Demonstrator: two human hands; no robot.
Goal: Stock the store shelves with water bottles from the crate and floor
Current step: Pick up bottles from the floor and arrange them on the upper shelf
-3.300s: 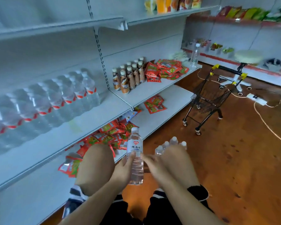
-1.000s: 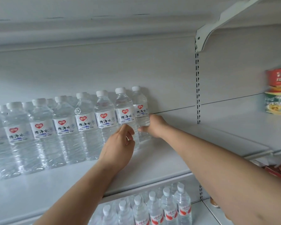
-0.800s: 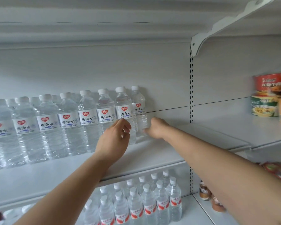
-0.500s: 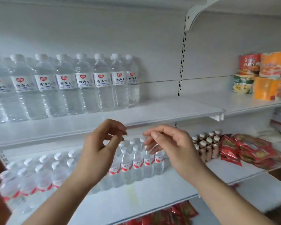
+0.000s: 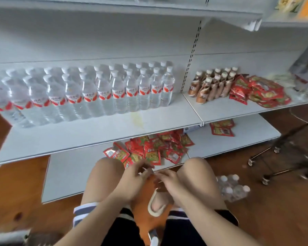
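Note:
Two rows of clear water bottles (image 5: pixel 100 93) with red-and-white labels stand on the white middle shelf (image 5: pixel 96 134). A shrink-wrapped pack of water bottles (image 5: pixel 232 188) lies on the wooden floor to the right of my right knee. My left hand (image 5: pixel 133 180) and my right hand (image 5: pixel 167 181) hang low between my knees, close together, fingers loosely apart, holding nothing. Both are well below the shelf and left of the pack.
Brown drink bottles (image 5: pixel 213 84) and red snack packets (image 5: pixel 256 91) fill the shelf's right section. More red packets (image 5: pixel 155 148) lie on the bottom shelf (image 5: pixel 69 174). A small black shopping cart (image 5: pixel 292 153) stands on the floor at the right.
My view has dropped from the upper shelf to the floor. Both hands came down from chest height to between my knees, still holding nothing.

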